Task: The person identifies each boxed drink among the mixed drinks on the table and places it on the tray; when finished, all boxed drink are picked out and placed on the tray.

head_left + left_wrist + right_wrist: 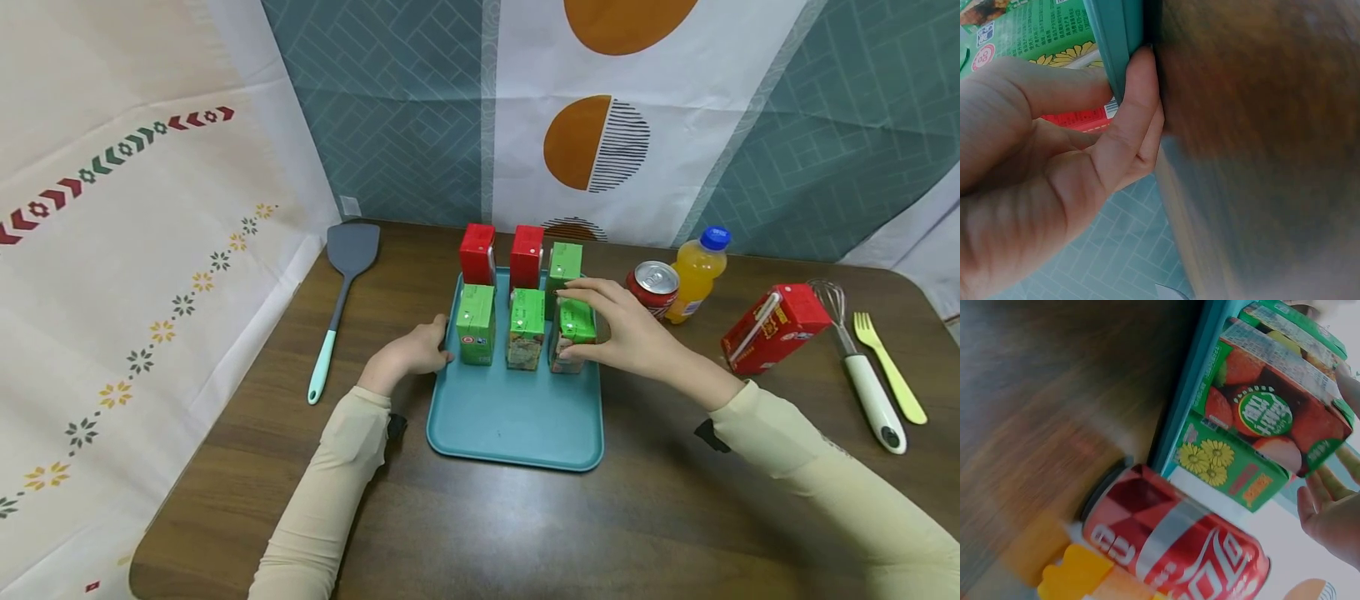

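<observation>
A teal tray [510, 417] lies on the wooden table. My left hand [408, 354] pinches its left rim, thumb inside and fingers outside in the left wrist view. At the tray's right side, my right hand [618, 329] grips the top of a green juice carton [574, 317] with fruit pictures, seen close up in the right wrist view. Beside it stand another fruit-printed carton [527, 329] and a plain green drink carton [476, 325]. Behind are two red cartons [477, 254] and a green carton [564, 265] with yellow flowers on its side.
Right of the tray stand a red soda can [652, 287] and an orange drink bottle [699, 271]. Farther right are a large red carton [776, 329], a whisk [870, 400] and a yellow fork [888, 367]. A spatula [341, 292] lies on the left.
</observation>
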Action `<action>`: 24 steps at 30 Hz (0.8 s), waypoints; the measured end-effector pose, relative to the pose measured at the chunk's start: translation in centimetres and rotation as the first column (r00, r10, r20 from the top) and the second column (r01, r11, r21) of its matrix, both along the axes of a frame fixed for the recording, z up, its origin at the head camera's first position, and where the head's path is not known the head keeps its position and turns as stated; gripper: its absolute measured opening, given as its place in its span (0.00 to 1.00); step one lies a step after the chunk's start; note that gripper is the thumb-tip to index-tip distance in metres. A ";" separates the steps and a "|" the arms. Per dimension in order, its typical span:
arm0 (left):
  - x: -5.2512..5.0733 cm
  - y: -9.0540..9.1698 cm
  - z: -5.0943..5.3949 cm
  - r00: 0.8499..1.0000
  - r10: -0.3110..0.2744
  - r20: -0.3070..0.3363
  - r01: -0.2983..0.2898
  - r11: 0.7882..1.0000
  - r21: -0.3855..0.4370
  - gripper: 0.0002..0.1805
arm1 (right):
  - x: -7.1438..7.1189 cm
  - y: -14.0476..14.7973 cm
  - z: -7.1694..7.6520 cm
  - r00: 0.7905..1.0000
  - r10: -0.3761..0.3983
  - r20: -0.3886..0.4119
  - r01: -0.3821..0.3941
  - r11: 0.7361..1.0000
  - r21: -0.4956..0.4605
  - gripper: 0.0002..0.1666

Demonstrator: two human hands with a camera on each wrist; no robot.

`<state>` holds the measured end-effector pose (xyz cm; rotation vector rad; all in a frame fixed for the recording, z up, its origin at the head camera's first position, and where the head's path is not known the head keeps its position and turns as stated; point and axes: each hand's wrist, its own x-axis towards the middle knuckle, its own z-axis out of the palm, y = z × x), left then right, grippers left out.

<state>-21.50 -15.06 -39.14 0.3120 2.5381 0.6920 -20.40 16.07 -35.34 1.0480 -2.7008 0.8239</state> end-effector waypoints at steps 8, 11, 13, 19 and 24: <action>0.0 0.0 0.1 1.000 0.000 -0.005 0.000 1.000 -0.004 0.35 | 2.1 3.0 0.5 0.999 -0.033 -0.017 0.033 0.999 -0.010 0.42; 0.1 0.0 0.0 1.000 0.000 0.000 0.000 1.000 -0.007 0.35 | 3.4 4.5 1.2 0.997 -0.070 -0.018 0.070 0.997 -0.026 0.43; 0.1 0.0 -0.1 1.000 -0.003 0.003 0.003 1.000 -0.007 0.35 | 4.2 5.7 2.0 0.993 -0.115 -0.011 0.114 0.992 -0.045 0.45; 0.2 0.0 0.1 1.000 0.004 0.005 -0.004 1.000 -0.005 0.35 | 5.8 9.6 3.8 0.968 -0.246 -0.042 0.240 0.964 -0.115 0.50; 0.1 0.0 0.1 1.000 0.004 0.001 -0.004 1.000 -0.005 0.34 | 6.6 12.5 4.4 0.948 -0.307 -0.082 0.290 0.941 -0.175 0.51</action>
